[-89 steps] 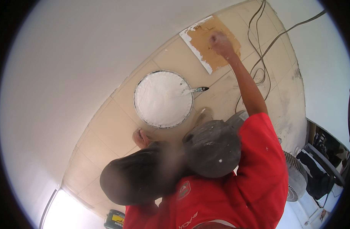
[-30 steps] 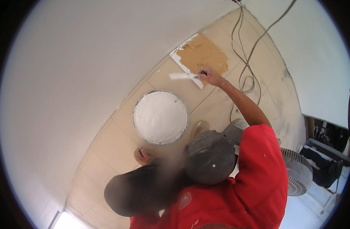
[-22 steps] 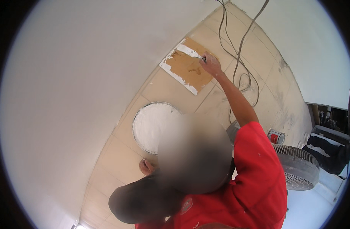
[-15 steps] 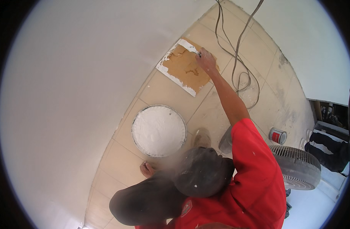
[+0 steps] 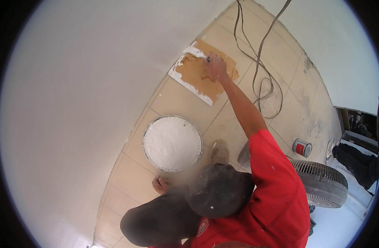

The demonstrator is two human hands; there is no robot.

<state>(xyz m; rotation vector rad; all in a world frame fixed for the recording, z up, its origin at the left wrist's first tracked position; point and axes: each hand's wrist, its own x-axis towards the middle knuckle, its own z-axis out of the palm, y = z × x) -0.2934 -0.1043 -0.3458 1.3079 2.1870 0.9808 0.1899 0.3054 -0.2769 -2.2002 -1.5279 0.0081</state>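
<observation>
My right hand (image 5: 216, 68) is closed round the handle of a putty knife (image 5: 196, 51), its blade coated in white paste. The blade lies against the far left part of a tan board (image 5: 216, 89) on the floor. White paste rims the board's left and near edges, and its surface looks worn in patches. Nearer to me stands a round bucket (image 5: 144, 152) filled with white paste (image 5: 173, 142). Beside the bucket's near edge, by my bent knee, my left hand (image 5: 159, 184) has its fingers curled in, and nothing shows in them.
A pale wall (image 5: 73, 103) rises along the left. Loose cables (image 5: 261, 62) loop over the tiled floor beyond my right arm. To the right are a small can (image 5: 301, 147), a fan (image 5: 321, 182) and another person's dark-clothed legs (image 5: 356, 163).
My right hand and the putty knife have moved a little left and toward me across the board. My left hand stays by the bucket. The other person's legs have shifted.
</observation>
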